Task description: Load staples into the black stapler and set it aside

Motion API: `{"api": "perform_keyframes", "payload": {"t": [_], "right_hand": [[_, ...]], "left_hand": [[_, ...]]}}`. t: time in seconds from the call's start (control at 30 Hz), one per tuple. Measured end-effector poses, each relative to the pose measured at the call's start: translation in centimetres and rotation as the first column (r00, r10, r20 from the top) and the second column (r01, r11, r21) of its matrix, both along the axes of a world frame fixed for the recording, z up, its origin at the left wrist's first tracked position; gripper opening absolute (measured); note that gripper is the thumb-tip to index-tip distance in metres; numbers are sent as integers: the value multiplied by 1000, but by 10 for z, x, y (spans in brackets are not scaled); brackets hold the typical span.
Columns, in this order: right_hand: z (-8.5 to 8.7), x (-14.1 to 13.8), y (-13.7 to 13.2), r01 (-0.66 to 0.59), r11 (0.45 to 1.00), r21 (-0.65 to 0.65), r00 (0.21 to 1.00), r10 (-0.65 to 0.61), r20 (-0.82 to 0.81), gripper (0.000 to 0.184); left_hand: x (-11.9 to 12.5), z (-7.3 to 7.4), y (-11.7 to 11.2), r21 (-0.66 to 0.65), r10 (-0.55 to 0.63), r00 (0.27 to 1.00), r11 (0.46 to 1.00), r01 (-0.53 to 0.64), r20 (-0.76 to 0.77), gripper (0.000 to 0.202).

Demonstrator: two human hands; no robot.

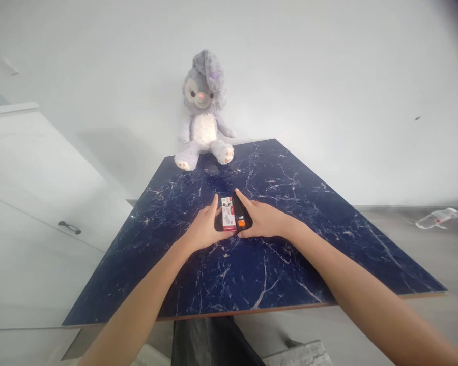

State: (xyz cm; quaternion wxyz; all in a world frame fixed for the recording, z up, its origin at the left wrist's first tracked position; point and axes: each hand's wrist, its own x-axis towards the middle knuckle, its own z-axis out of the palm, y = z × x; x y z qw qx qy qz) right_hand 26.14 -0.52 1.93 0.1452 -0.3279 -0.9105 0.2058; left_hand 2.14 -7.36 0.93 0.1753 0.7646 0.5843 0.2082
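Note:
At the middle of the table, a small red-and-white printed box lies beside a long black object with an orange patch, whose kind I cannot make out. My left hand curls round the box from the left, thumb at its near end and a finger by its far end. From the right, my right hand grips the black object between thumb and fingers in the same way. Box and black object sit side by side, close together. Some of my fingers are hidden.
A dark blue marble-patterned table stands against a white wall. On its far edge sits a grey plush rabbit. To the left is a white cabinet with a dark handle. Clear plastic packaging lies at the right beyond the table.

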Motion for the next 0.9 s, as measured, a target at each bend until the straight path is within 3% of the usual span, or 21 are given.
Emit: {"api": "perform_keyframes", "payload": {"t": [0.17,0.27,0.37,0.5,0.63,0.73,0.8,0.9], "right_hand": [[0,1,-2,6,1000,16,1000,-7,15,127],[-1,2,-2,-8,999,33,1000,8,10,126],[-2,2,-1,-8,999,43,1000,7,14,124],[-3,2,-1,1,999,48,1000,-2,24,124],[-2,2,-2,4,999,43,1000,-5,16,124],[1,3,-2,1,1000,25,1000,-1,11,124],[3,3,-3,-4,1000,6,1000,4,7,124],[4,2,-3,-3,1000,-1,1000,3,4,125]], "left_hand": [[1,1,0,42,-16,999,999,17,-32,121],[0,8,0,144,-54,993,987,69,-107,109],[-2,16,-1,242,-52,985,966,90,-162,85],[-1,18,-1,258,-123,979,952,163,-164,55],[4,15,-1,262,-148,979,948,180,-140,50],[3,14,0,301,-126,981,939,166,-146,62],[-2,12,2,318,-80,988,940,120,-135,69],[-12,4,10,279,-4,994,960,34,-105,60]]}}
